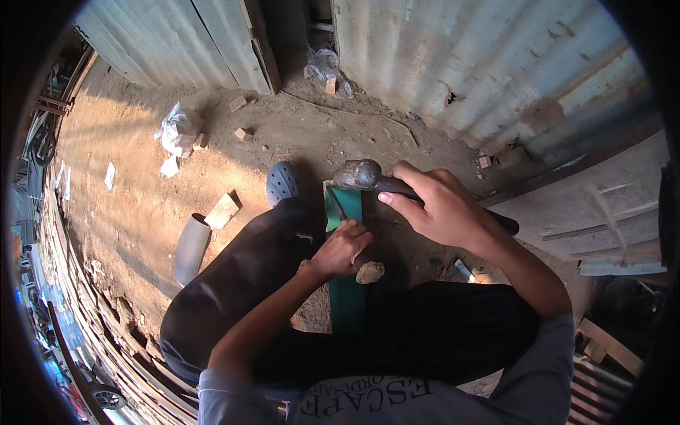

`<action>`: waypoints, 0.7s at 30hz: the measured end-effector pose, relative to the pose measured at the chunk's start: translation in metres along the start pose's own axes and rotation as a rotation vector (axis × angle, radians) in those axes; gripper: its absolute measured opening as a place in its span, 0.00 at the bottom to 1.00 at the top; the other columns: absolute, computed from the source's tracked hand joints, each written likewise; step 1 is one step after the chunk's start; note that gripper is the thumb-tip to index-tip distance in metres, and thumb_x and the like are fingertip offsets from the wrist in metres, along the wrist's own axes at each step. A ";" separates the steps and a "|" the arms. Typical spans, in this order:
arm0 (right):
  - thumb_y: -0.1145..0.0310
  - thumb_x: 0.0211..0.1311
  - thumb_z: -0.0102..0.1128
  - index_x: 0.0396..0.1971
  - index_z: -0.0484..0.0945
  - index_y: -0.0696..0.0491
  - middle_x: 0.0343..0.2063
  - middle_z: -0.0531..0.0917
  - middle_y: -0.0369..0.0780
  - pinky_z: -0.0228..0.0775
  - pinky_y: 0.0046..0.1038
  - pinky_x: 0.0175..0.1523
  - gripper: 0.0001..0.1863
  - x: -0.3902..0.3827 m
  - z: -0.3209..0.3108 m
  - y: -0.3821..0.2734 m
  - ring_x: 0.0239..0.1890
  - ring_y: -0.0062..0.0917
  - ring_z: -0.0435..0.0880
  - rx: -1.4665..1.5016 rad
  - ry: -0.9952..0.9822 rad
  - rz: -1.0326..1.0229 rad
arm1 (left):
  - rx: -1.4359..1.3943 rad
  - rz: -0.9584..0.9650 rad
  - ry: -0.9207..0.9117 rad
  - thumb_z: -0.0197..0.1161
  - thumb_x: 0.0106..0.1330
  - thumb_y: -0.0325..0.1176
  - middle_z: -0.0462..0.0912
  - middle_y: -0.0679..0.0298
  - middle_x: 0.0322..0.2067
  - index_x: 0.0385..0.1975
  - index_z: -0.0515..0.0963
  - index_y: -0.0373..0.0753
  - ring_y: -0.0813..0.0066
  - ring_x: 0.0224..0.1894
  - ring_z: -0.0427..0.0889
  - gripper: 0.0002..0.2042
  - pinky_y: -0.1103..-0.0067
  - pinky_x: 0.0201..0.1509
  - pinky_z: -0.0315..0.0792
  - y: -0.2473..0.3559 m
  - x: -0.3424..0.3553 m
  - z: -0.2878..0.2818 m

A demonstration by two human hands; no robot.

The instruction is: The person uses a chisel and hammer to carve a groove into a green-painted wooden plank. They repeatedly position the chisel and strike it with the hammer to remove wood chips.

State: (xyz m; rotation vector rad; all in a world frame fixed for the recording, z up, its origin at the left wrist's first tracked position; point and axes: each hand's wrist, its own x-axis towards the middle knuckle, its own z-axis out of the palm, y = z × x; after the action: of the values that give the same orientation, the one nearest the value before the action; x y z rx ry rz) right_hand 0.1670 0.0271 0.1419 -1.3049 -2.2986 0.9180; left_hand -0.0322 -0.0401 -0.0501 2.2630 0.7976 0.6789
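Note:
My left hand (pixel 345 249) is wrapped round a chisel (pixel 336 202). Its frayed, battered handle end sticks out on my side of the fist, and its blade slants away to the far end of a long green board (pixel 347 301). Between my legs the board runs toward me. My right hand (pixel 440 205) grips the dark handle of a hammer (pixel 366 174), thumb along the handle. The rounded metal hammer head hangs over the board's far end, right of the chisel tip. Whether it touches the board I cannot tell.
My foot in a blue-grey clog (pixel 282 183) rests left of the board. On the dirt ground lie a grey curved piece (pixel 191 249), a wood block (pixel 222 210) and a white plastic bag (pixel 179 129). Corrugated metal sheets (pixel 489 64) stand at the back; a pale panel (pixel 588 205) leans at right.

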 end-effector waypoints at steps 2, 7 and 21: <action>0.59 0.65 0.57 0.31 0.70 0.58 0.15 0.76 0.49 0.66 0.40 0.27 0.16 -0.001 -0.002 -0.004 0.21 0.47 0.78 0.016 -0.016 0.038 | 0.149 0.106 -0.076 0.64 0.45 0.30 0.72 0.58 0.32 0.31 0.72 0.36 0.57 0.42 0.72 0.13 0.64 0.53 0.67 -0.005 -0.024 0.020; 0.57 0.63 0.60 0.31 0.73 0.59 0.16 0.76 0.50 0.65 0.37 0.27 0.17 -0.003 -0.011 -0.009 0.21 0.46 0.77 0.116 -0.143 0.149 | 0.204 0.173 -0.077 0.57 0.50 0.29 0.72 0.59 0.33 0.35 0.73 0.37 0.60 0.44 0.73 0.12 0.64 0.61 0.65 -0.018 -0.050 0.035; 0.57 0.59 0.60 0.30 0.74 0.53 0.16 0.79 0.41 0.71 0.39 0.27 0.14 -0.069 0.076 -0.009 0.21 0.39 0.82 -0.187 -0.891 -0.486 | 0.149 0.115 -0.094 0.68 0.41 0.31 0.73 0.56 0.36 0.26 0.76 0.38 0.56 0.48 0.76 0.12 0.60 0.68 0.62 -0.017 -0.046 0.021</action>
State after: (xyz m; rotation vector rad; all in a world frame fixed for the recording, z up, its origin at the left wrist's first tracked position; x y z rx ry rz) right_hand 0.1533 -0.0629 0.0939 -0.3139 -3.2064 1.2820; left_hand -0.0562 -0.0692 -0.0879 2.4720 0.6975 0.5765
